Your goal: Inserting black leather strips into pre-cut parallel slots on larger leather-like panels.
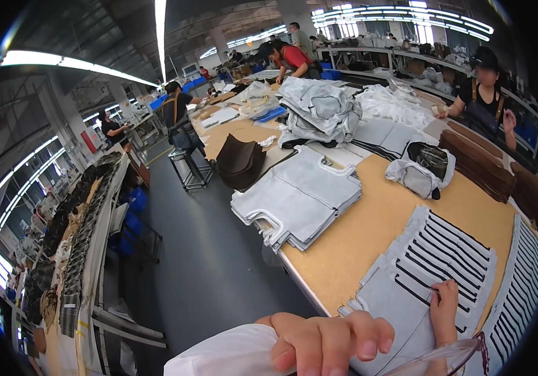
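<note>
Head fisheye | worn left-of-pair on my head | faces down and ahead across the table [325,276] | my left hand [331,341] close, ceiling lights [160,37] farther

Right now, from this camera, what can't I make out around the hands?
All in the head view:
Left hand: partly cut off by the lower edge; it hides what lies beneath.
Right hand: too small to tell whether it pinches or merely touches the striped grey sheet.
Right forearm: cut off by the lower edge, partly behind the eyeglasses.
Striped pieces at far right: lower end fades into the dark rim.
</note>
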### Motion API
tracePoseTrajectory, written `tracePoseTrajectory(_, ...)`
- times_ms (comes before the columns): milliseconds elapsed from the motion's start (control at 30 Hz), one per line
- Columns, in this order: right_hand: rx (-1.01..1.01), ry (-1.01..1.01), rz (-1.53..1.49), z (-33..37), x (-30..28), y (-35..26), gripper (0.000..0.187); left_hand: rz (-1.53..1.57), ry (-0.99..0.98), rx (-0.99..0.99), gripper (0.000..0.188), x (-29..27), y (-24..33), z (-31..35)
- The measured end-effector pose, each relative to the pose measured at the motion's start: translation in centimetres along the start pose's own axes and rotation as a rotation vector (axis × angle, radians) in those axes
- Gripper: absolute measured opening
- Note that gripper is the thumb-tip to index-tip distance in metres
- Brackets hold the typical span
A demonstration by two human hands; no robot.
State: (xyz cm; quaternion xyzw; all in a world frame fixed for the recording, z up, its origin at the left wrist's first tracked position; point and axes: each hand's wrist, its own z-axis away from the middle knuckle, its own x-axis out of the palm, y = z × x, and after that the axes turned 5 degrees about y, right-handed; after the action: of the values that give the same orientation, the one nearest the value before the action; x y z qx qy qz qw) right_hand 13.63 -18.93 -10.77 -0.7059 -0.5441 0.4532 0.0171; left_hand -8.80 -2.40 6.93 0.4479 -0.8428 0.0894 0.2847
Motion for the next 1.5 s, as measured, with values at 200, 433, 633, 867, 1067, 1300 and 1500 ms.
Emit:
tracePoseTrajectory(200,0.021,-0.031,0.007,0.2,-0.8,-0.1,0.019,0.171,0.032,-0.199,0.028,-0.4,0.1,-1.6)
tracePoseTrajectory(433,0.047,-0.035,0.03,0.4,-1.0,0.5,0.017,0.052,-0.311,-1.224,0.019,0.8,-4.3,-4.7)
tracePoseTrajectory(633,0.031,-0.064,0.012,-0.5,0.4,-0.1,0.019,-0.021,-0.525,-1.205,0.022,3.7,-8.2,-4.0)
tracePoseTrajectory(867,0.018,-0.047,0.011,-0.4,-0.7,0.1,0.017,0.126,-0.312,-1.325,0.031,4.5,-8.7,-2.5)
tracePoseTrajectory(1067,0.053,-0.055,-0.001,-0.4,-1.2,0.4,0.016,0.113,-0.465,-1.523,0.028,3.6,-8.7,-4.2)
tracePoseTrajectory(1300,0.06,-0.082,-0.008,-0.4,-0.8,0.4,0.017,0.101,-0.507,-1.485,0.015,-0.1,-8.0,-4.6)
tracePoseTrajectory(1500,0.084,-0.013,0.012,0.3,0.1,0.2,0.019,-1.059,-1.305,-0.672,0.032,-7.7,-10.4,3.6)
